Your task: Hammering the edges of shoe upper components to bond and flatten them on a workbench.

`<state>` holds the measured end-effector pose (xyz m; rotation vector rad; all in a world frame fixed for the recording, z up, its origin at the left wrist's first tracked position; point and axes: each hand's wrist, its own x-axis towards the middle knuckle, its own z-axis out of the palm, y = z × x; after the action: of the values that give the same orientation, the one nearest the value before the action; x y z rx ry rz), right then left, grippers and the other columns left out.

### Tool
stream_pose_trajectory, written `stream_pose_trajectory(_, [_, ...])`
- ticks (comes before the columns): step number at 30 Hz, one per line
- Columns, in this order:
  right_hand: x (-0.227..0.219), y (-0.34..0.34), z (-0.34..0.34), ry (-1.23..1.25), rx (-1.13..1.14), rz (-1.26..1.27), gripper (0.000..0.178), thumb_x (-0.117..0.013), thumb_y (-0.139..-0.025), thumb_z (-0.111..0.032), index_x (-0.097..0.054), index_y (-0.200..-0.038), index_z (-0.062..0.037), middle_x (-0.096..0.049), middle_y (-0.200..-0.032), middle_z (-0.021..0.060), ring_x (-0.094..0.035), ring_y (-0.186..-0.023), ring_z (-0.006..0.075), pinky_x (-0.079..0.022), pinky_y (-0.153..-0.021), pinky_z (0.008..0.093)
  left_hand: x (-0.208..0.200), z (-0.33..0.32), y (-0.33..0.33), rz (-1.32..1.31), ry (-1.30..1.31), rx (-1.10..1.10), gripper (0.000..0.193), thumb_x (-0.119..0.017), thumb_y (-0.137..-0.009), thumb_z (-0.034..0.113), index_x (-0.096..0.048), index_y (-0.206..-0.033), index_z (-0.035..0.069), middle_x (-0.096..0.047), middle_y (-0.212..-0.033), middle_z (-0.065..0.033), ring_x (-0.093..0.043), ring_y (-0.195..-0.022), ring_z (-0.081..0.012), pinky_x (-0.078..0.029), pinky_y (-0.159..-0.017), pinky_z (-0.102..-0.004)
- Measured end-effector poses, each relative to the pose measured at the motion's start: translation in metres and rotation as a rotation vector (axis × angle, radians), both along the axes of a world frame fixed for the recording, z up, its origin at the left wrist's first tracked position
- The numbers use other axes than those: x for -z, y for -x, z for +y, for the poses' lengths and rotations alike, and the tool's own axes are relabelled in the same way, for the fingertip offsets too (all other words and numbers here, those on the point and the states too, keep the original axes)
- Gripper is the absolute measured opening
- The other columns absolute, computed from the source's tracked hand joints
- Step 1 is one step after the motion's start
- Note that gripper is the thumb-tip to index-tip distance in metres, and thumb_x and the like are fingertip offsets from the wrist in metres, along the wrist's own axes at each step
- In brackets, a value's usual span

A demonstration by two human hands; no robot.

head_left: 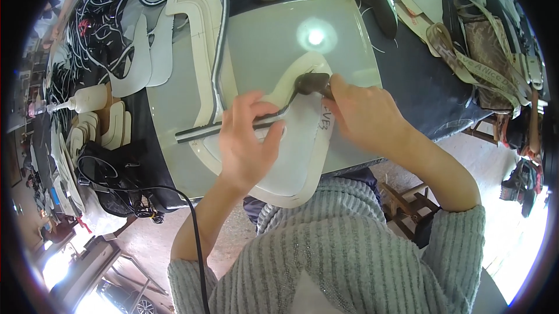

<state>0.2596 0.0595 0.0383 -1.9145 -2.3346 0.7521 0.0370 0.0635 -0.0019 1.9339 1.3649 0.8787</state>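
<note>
A cream curved template board [308, 192] with a pale grey inner panel lies on the grey-green sheet in front of me. A black strip with a pale stripe [198, 132] runs across it and bends up along its inner edge. My left hand [247, 139] has thumb and fingers around this strip, pressing it to the board. My right hand [364, 110] is closed around what looks like a small dark hammer [313, 83]; its head rests at the strip's upper end. The hammer's handle is mostly hidden by the hand.
Another cream template [201, 40] with striped edging lies beyond my left hand. A white glue bottle [90, 98] and stacked cut pieces [116, 125] sit left. Tangled strips [105, 11] fill the far left; straps and a bag [483, 52] lie right. A black cable [195, 226] crosses my left forearm.
</note>
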Motion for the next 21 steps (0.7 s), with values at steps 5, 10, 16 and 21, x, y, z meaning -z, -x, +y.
stream_pose_trajectory(5, [0.005, 0.001, -0.004, -0.093, -0.003, -0.007, 0.028, -0.054, -0.099, -0.026, -0.048, -0.095, 0.001, -0.066, -0.067, 0.0185, -0.067, -0.062, 0.0377, -0.052, -0.054, 0.0458, 0.004, 0.006, 0.002, 0.161, -0.311, 0.271, 0.037, -0.07, -0.074, -0.007, -0.059, -0.109, 0.0, -0.068, -0.093, -0.0098, -0.063, -0.085, -0.026, -0.05, -0.078, -0.0372])
stream_pose_trajectory(10, [0.0, 0.003, -0.001, -0.086, -0.005, 0.016, 0.028, -0.055, -0.099, -0.026, -0.048, -0.094, 0.0006, -0.066, -0.066, 0.0172, -0.067, -0.061, 0.0373, -0.052, -0.053, 0.0455, 0.006, 0.008, 0.004, 0.296, -0.655, 0.474, 0.045, -0.067, -0.063, -0.004, -0.061, -0.107, -0.004, -0.066, -0.093, -0.0109, -0.063, -0.085, -0.0271, -0.05, -0.077, -0.0397])
stream_pose_trajectory(16, [-0.018, 0.023, 0.004, -0.074, -0.117, 0.025, 0.026, -0.058, -0.096, -0.024, -0.051, -0.091, 0.0002, -0.065, -0.066, 0.016, -0.067, -0.06, 0.035, -0.053, -0.053, 0.043, 0.004, 0.011, 0.003, 0.339, -0.731, 0.533, 0.037, -0.067, -0.07, 0.005, -0.059, -0.104, -0.006, -0.066, -0.091, -0.0137, -0.064, -0.089, -0.0267, -0.052, -0.079, -0.0373])
stream_pose_trajectory(21, [-0.035, 0.016, 0.005, 0.011, -0.163, -0.027, 0.021, -0.061, -0.092, -0.019, -0.052, -0.09, 0.0002, -0.065, -0.064, 0.016, -0.067, -0.059, 0.034, -0.052, -0.052, 0.0424, 0.004, 0.009, 0.006, 0.336, -0.715, 0.531, 0.034, -0.065, -0.071, 0.005, -0.059, -0.102, -0.006, -0.066, -0.091, -0.0147, -0.064, -0.09, -0.0272, -0.052, -0.078, -0.0365])
